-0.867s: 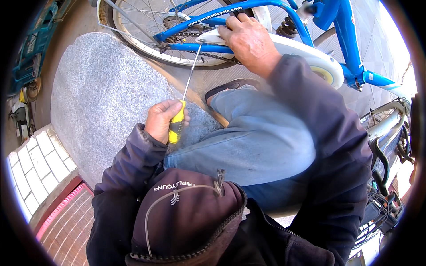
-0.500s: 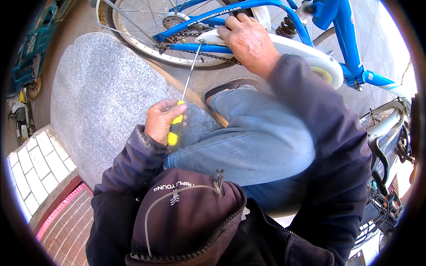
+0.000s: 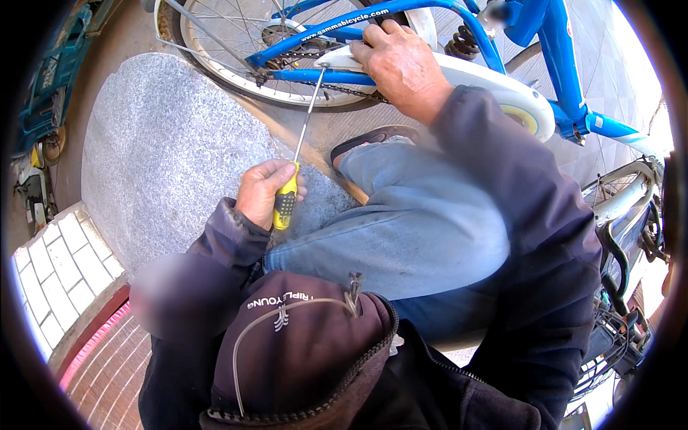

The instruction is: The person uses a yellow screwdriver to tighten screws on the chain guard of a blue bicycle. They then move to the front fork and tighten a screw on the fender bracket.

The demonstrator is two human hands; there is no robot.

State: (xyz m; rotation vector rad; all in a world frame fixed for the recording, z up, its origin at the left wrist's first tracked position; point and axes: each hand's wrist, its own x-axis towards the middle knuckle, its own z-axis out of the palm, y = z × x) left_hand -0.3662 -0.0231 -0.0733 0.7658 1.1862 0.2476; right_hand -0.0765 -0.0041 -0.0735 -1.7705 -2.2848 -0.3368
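My left hand (image 3: pixel 264 190) is closed around the yellow and dark handle of a screwdriver (image 3: pixel 285 201). The long metal shaft slants up and to the right, its tip at the narrow rear end of a white chain guard (image 3: pixel 459 75); a screw there is too small to make out. Over the guard's upper edge lies my right hand (image 3: pixel 403 70), its fingers curled round it and the thumb out of sight. The guard runs along the chain (image 3: pixel 344 90) of a blue bicycle frame (image 3: pixel 315 76), beside the rear wheel (image 3: pixel 215 72).
A speckled grey stone slab (image 3: pixel 165 150) lies left of my bent knee (image 3: pixel 430 229). Teal crates (image 3: pixel 54 86) stand at the far left, above white tiles (image 3: pixel 64 272) and a red-edged mat (image 3: pixel 107 365). Another bicycle (image 3: pixel 623 208) stands at the right.
The screwdriver handle has turned in my left hand, which has shifted its hold slightly. The tip stays at the guard's end. My right hand keeps its place.
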